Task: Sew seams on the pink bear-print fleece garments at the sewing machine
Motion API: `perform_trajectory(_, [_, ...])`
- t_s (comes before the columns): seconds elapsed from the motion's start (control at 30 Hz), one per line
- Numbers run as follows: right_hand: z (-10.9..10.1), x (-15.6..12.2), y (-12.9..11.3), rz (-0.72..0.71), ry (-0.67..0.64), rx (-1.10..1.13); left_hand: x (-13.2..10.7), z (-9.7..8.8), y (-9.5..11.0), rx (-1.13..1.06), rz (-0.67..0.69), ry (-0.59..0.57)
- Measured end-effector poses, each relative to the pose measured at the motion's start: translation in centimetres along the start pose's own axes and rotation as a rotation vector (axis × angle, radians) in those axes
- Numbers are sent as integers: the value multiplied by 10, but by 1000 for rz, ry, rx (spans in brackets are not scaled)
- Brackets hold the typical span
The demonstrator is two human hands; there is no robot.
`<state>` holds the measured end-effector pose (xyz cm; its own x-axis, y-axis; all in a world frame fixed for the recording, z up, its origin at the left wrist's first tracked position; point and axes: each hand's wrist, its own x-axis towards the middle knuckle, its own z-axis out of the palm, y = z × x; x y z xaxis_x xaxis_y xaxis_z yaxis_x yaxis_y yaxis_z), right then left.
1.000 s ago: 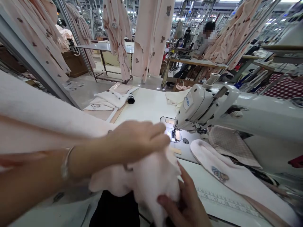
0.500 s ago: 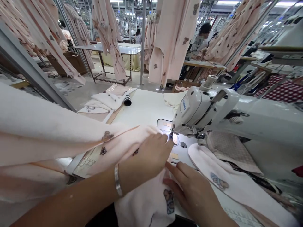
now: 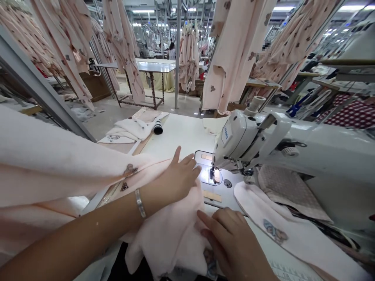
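the left hand is palm down over the pink cloth, its grip spread, fingertips reaching past the far edge. the right hand is at the cloth's right edge; whether its grip pinches anything, i cannot tell. the cloth sits between the hands at the near side of the table, its lower end drooping over dark clothing. a narrow gap separates its right edge from the presser foot of the sewing machine, whose head bounds the room on the right. beyond the left fingertips, white surface runs to the far edge, with a striped cone and folded white fabric on the left. another pink piece lies right of the right hand, apart from it.
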<state>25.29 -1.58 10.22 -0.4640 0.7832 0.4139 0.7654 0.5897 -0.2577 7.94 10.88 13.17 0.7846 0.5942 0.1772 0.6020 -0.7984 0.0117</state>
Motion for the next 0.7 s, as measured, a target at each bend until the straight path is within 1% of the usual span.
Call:
perform_trajectory(0.1, [9,7,2,0,28,-60,10,2,-5,-69,-60,-91])
perform_trajectory(0.13, [11,8,3,1,22,-64,11,2,-7,-102,-70,-101])
perform_trajectory(0.23, [18,6,5,25,6,-41,11,3,-10,-179,-95,-78])
perform_trajectory(0.37, [20,1,7,61,21,-12,12,9,-6,-203,-88,-116])
perform_trajectory(0.43, [19,-2,10,53,18,-26,10,8,-2,-235,-91,-119])
perform_trajectory(0.53, [19,-9,14,28,46,-60,3,-1,1,-347,-141,-106])
perform_trajectory(0.6, [22,-17,13,45,74,-64,-2,-8,1,-366,-136,-63])
perform_trajectory(0.67, [28,-27,8,75,87,-46,-3,-11,-2,-266,-80,7])
perform_trajectory(0.7, [31,-32,4,80,90,-30,-1,-9,-3,-188,-48,26])
